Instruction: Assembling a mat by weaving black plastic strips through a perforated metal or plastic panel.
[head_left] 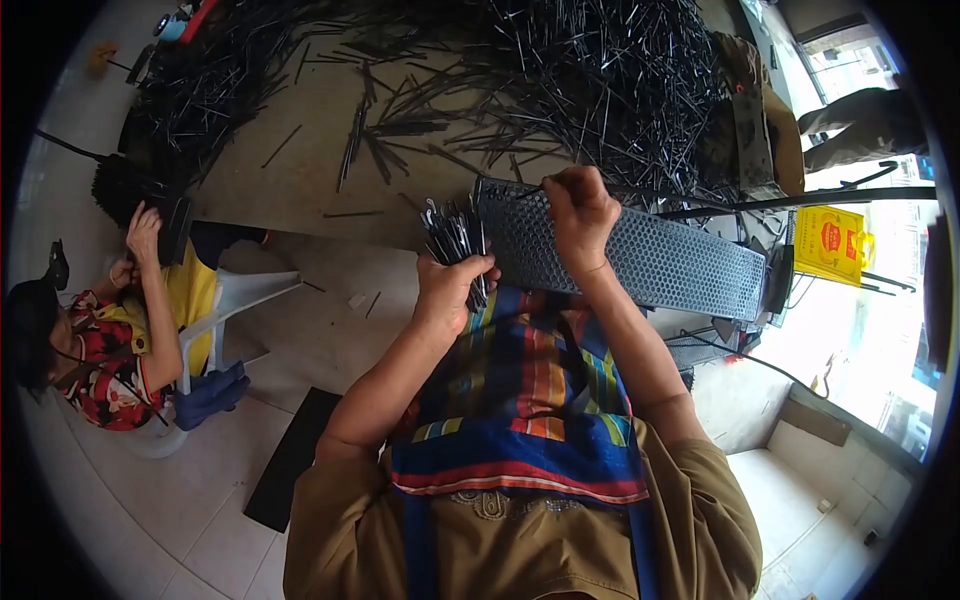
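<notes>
- At the far left, a co-worker (110,385) in a patterned top sits side-on by a white chair (235,305), 1 hand raised to a dark block-shaped object (175,230) at the table's edge.
- Above that, a dark heap (215,110) of thin strips lies on the brown table (250,190); loose strips are scattered to its right.
- On the pale floor, right of the co-worker, lies a dark flat mat (295,465).
- Near the middle, the person's left hand (445,285) has its fingers and thumb wrapped around a bundle of thin dark strips (452,235), whose upper ends fan out above the grip, just beside the tray's left end.
- Below the hands, a striped, multicoloured apron (530,450) covers the person's front.
- Next comes a long grey perforated tray (680,265) with rows of round holes, slanting down to the right.
- Over its left part is the right hand (583,220), fingers curled in and thumb close to them; I cannot tell whether they pinch a strip.
- Behind the tray rises a larger heap (620,80) of dark strips.
- Farther right are a worn carton (755,145) and a yellow bag (830,245).
</notes>
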